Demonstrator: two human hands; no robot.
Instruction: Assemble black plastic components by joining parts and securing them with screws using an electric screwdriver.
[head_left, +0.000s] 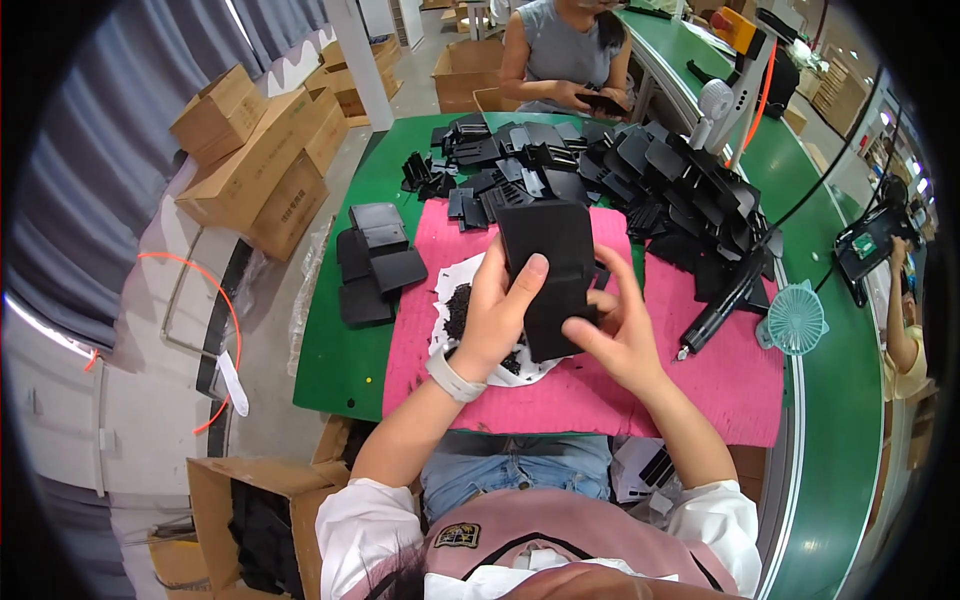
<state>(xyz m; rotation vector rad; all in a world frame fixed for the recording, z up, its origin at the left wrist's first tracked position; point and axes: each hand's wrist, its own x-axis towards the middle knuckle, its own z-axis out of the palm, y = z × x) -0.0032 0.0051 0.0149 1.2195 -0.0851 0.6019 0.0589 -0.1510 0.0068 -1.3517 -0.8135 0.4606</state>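
In front of me, above the pink mat (440, 400), I hold up a black plastic part (548, 270), a long flat piece with rounded corners and a step across its middle. My left hand (497, 310) grips its left side, the thumb lying across the face. Around the lower right edge closes my right hand (628, 340), its thumb near the bottom end; a small dark piece may sit between those fingers, but I cannot tell. Under my left hand a white cloth (532, 378) carries many tiny black pieces (457, 312), partly hidden by the hands.
Black plastic parts (665, 165) heap along the table's far side; several flat ones (375, 255) lie stacked at left. A black power screwdriver (722, 308) rests at right beside a turquoise ribbed round object (797, 318). Opposite sits a co-worker (565, 60). An open carton (250, 475) stands lower left.
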